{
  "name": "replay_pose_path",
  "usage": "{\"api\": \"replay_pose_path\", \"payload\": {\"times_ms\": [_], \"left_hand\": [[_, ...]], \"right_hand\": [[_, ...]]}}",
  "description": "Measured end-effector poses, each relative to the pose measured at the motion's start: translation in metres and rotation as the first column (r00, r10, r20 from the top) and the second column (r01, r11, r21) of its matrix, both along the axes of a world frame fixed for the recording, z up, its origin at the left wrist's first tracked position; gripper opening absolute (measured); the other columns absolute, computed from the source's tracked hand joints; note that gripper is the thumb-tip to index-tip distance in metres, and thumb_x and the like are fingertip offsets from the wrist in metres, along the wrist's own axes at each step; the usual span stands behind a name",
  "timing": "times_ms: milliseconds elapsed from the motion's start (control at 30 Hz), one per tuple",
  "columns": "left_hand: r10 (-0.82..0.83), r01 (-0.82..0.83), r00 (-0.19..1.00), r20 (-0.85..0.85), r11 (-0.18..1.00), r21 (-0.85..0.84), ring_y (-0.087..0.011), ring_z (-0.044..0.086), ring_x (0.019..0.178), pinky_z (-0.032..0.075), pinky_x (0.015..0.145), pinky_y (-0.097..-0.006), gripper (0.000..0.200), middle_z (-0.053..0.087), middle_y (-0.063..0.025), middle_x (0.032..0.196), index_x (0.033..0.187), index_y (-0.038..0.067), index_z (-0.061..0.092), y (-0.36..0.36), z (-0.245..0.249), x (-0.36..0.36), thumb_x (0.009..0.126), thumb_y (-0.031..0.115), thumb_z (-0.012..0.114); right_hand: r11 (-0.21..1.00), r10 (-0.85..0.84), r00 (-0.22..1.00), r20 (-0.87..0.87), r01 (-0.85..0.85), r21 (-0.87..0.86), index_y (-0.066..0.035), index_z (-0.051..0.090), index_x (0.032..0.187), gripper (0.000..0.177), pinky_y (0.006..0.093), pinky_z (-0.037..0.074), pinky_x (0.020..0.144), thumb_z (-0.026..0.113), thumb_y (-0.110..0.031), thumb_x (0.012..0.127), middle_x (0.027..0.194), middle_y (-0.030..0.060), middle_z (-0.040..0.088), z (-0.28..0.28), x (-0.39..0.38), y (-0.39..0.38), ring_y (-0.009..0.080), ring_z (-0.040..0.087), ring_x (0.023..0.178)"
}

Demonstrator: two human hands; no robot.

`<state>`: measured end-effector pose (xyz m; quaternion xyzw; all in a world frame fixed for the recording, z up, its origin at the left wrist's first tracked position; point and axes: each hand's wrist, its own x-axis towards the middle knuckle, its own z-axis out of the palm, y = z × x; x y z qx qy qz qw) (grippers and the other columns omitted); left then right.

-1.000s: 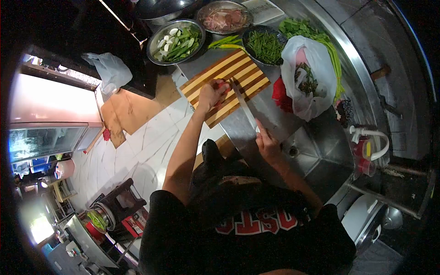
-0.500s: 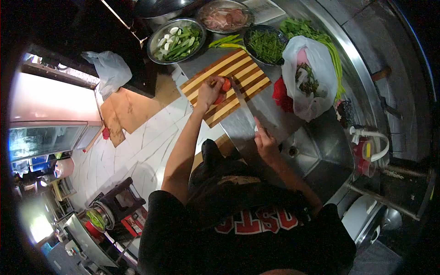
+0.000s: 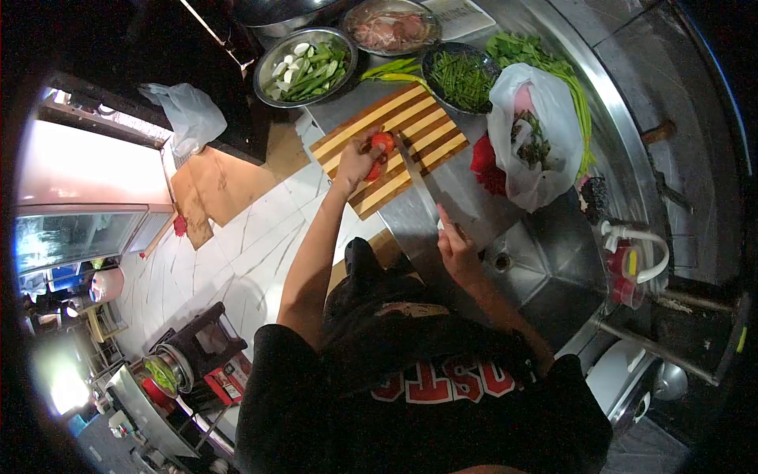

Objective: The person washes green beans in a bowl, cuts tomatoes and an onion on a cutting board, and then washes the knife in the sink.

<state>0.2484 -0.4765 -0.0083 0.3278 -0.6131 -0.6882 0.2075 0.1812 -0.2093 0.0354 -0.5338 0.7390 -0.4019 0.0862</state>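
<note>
On the striped wooden cutting board, my left hand has its fingers closed round a red tomato. Another red tomato piece lies just below it on the board. My right hand grips a knife by the handle, forefinger stretched along it. The blade reaches up across the board, its tip close to the right side of the tomato. Most of the knife's handle is hidden in my right hand.
Behind the board stand a bowl of cut green and white vegetables, green chillies, a covered meat bowl and a bowl of cut greens. At right are a white plastic bag, a red bag and the sink.
My left fingers have shifted slightly on the tomato, and more of its red surface now shows. My right hand and the knife have hardly moved.
</note>
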Motion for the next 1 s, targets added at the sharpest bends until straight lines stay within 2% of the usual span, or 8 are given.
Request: {"api": "replay_pose_path", "payload": {"times_ms": [133,200,333,400,800,900,967,1000], "left_hand": [[0.051,-0.049,0.998,0.04,0.998,-0.032,-0.0162,0.062,0.069,0.049,0.067,-0.0269,0.038,0.062,-0.0125,0.1,0.118,0.003,0.052,-0.004,-0.014,0.003,0.081,0.011,0.06],[0.106,-0.097,0.994,0.021,0.961,-0.257,-0.0166,0.063,0.071,0.049,0.067,-0.0269,0.036,0.064,-0.0126,0.096,0.113,0.002,0.056,-0.006,-0.02,0.002,0.08,0.015,0.063],[0.187,-0.165,0.979,0.081,0.962,-0.216,-0.017,0.064,0.071,0.049,0.067,-0.027,0.034,0.066,-0.0122,0.09,0.106,0.001,0.06,0.007,-0.002,0.001,0.078,0.018,0.066],[0.213,-0.175,0.976,0.057,0.907,-0.382,-0.0169,0.064,0.071,0.049,0.066,-0.0273,0.032,0.067,-0.0124,0.084,0.101,0.0,0.062,0.012,0.001,0.0,0.077,0.02,0.067],[0.308,-0.25,0.941,0.139,0.912,-0.326,-0.0145,0.061,0.061,0.048,0.059,-0.0265,0.028,0.066,-0.0113,0.074,0.093,-0.004,0.062,0.033,0.032,0.0,0.078,0.019,0.066],[0.352,-0.321,0.935,0.032,0.883,-0.343,-0.0129,0.059,0.056,0.047,0.056,-0.0259,0.027,0.065,-0.0099,0.072,0.092,-0.003,0.063,0.026,-0.006,-0.003,0.079,0.02,0.067],[0.338,-0.314,0.939,0.058,0.916,-0.249,-0.0127,0.058,0.056,0.047,0.056,-0.026,0.027,0.065,-0.0097,0.072,0.091,-0.003,0.063,0.03,0.011,-0.002,0.079,0.021,0.067],[0.322,-0.307,0.943,0.081,0.939,-0.157,-0.0125,0.058,0.057,0.047,0.055,-0.0261,0.027,0.065,-0.0095,0.073,0.091,-0.003,0.063,0.031,0.018,-0.001,0.078,0.021,0.067]], "right_hand": [[0.999,0.024,1.0,0.018,-0.024,0.039,0.0,0.038,0.13,0.044,0.035,0.045,0.061,0.04,-0.006,0.086,0.073,0.0162,0.05,0.002,0.001,-0.001,0.0276,0.051,0.062],[0.999,0.038,0.999,0.0,-0.038,0.03,0.0,0.038,0.13,0.044,0.0347,0.044,0.061,0.039,-0.006,0.087,0.072,0.0158,0.049,0.003,0.002,-0.002,0.0272,0.05,0.062],[0.998,0.046,0.999,-0.004,-0.046,0.047,0.0,0.038,0.13,0.044,0.0339,0.044,0.061,0.039,-0.007,0.087,0.074,0.0156,0.049,0.0,0.005,-0.003,0.0252,0.051,0.063],[0.998,0.03,0.999,0.034,-0.032,0.059,0.0,0.038,0.13,0.044,0.0336,0.044,0.061,0.039,-0.007,0.087,0.075,0.0155,0.05,0.0,0.006,0.0,0.0246,0.051,0.064],[0.98,0.054,0.996,0.076,-0.067,0.187,0.0,0.033,0.133,0.053,0.0395,0.046,0.069,0.045,0.002,0.082,0.095,0.0254,0.056,0.009,0.008,-0.005,0.0359,0.057,0.077],[0.987,0.051,0.979,-0.198,-0.018,0.161,-0.002,0.032,0.133,0.056,0.0391,0.047,0.064,0.046,0.002,0.08,0.09,0.0238,0.057,-0.004,0.008,-0.026,0.0349,0.058,0.074],[0.891,0.011,0.997,-0.076,0.024,0.454,-0.001,0.035,0.132,0.058,0.0381,0.046,0.059,0.048,0.003,0.076,0.086,0.0225,0.058,0.005,0.008,-0.042,0.034,0.057,0.069],[0.891,0.01,0.997,-0.074,0.025,0.454,-0.001,0.035,0.132,0.058,0.0381,0.046,0.059,0.048,0.003,0.076,0.086,0.0225,0.058,-0.002,0.008,-0.04,0.034,0.057,0.069]]}}
